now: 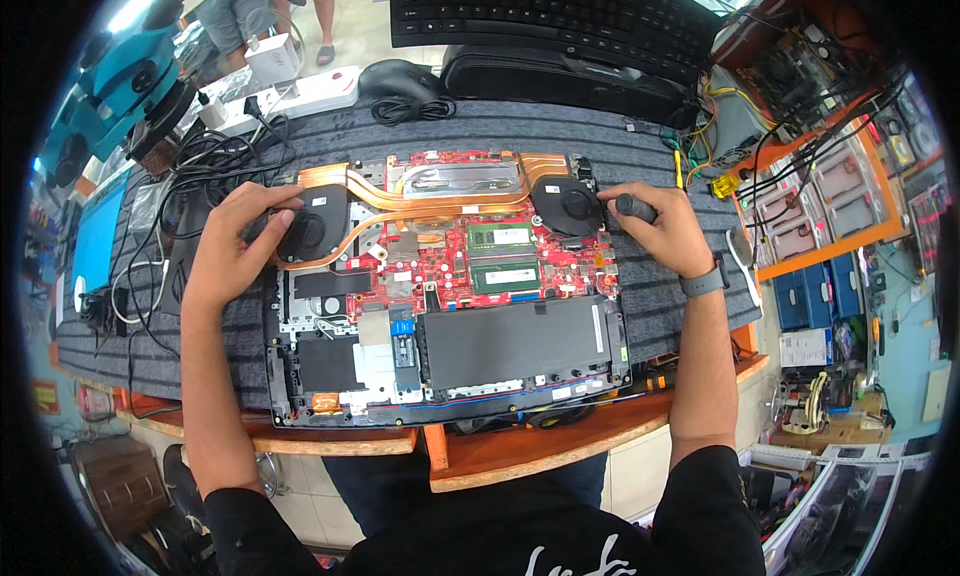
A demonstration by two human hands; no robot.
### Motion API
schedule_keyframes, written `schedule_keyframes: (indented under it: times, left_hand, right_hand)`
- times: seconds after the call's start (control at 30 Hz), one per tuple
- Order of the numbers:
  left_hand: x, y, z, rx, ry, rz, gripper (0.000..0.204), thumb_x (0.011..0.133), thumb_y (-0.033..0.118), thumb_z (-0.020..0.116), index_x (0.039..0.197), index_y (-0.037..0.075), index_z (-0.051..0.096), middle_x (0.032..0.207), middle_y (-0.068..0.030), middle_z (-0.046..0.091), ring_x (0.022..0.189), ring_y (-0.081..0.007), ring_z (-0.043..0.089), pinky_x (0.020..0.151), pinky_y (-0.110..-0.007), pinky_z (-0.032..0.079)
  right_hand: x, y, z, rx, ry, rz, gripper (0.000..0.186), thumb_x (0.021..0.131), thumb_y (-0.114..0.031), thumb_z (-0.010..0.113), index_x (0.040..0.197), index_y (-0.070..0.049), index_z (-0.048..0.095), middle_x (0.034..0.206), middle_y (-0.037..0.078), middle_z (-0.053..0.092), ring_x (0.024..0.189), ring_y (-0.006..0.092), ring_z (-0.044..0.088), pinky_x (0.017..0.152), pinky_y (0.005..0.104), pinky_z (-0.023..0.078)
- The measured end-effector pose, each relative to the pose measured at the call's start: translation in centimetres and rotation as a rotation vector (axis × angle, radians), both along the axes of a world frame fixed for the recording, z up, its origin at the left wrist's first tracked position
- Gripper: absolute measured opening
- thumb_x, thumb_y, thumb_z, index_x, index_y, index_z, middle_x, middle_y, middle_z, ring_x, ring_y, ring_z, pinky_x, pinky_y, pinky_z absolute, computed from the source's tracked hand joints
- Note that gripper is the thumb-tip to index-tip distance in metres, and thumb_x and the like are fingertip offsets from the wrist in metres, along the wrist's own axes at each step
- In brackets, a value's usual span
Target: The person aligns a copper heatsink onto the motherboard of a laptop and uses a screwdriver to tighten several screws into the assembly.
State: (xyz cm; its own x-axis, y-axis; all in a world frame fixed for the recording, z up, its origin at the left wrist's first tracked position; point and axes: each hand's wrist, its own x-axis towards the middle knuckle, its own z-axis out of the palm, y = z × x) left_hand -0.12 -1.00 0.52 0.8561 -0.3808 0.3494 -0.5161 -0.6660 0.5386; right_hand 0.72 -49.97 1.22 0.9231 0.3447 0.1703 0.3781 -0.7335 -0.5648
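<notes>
Opened laptop (450,321) lies on the desk (530,468), left hand (228,241) at the left fan (318,228), grip unclear, right hand (668,234) well apart, curled round a dark handle (636,209) beside the right fan (567,208): apparently cooler-handling, next calling for even, level control.

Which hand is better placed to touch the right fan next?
Probably the right hand: it's beside the right fan, holding a dark-handled tool. The left hand is by the left fan.
</notes>
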Motion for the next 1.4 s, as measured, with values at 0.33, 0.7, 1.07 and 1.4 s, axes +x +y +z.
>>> schedule_keyframes:
  times: [0.33, 0.7, 1.07, 1.4]
  left_hand:
    - [0.0, 0.0, 0.0, 0.017, -0.021, 0.009, 0.029, 0.091, 0.007, 0.063, 0.118, -0.003, 0.068, 0.100, -0.0131, 0.072, 0.093, -0.0253, 0.064, 0.088, -0.036, 0.047]
    - [0.0, -0.3, 0.1, 0.020, -0.025, -0.008, 0.028, 0.090, 0.004, 0.063, 0.117, -0.002, 0.069, 0.098, -0.0133, 0.072, 0.092, -0.0249, 0.064, 0.087, -0.035, 0.048]
    - [-0.1, -0.2, 0.1, 0.027, -0.014, -0.009, 0.029, 0.089, 0.003, 0.064, 0.118, -0.002, 0.068, 0.099, -0.0132, 0.072, 0.093, -0.0256, 0.064, 0.087, -0.036, 0.048]
    - [-0.1, -0.2, 0.1, 0.026, -0.004, -0.008, 0.029, 0.089, 0.004, 0.064, 0.117, -0.002, 0.069, 0.099, -0.0132, 0.072, 0.094, -0.0255, 0.064, 0.088, -0.036, 0.047]
  right_hand:
    - [0.1, 0.0, -0.5, 0.020, -0.021, 0.006, 0.029, 0.081, -0.003, 0.065, 0.110, -0.004, 0.072, 0.097, 0.017, 0.074, 0.085, 0.0302, 0.073, 0.078, 0.0332, 0.055]
    - [0.4, 2.0, -1.7, 0.106, -0.020, -0.059, 0.023, 0.088, -0.013, 0.073, 0.108, -0.002, 0.072, 0.087, 0.017, 0.073, 0.076, 0.0300, 0.072, 0.070, 0.0338, 0.054]
    - [0.4, 2.8, -1.5, 0.033, 0.031, -0.097, 0.028, 0.087, -0.022, 0.076, 0.104, -0.001, 0.071, 0.080, 0.018, 0.070, 0.070, 0.0285, 0.070, 0.065, 0.0352, 0.052]
    - [0.5, 2.8, -1.1, 0.000, 0.033, -0.085, 0.027, 0.089, -0.021, 0.074, 0.105, 0.000, 0.069, 0.074, 0.016, 0.068, 0.061, 0.0219, 0.068, 0.059, 0.0339, 0.050]
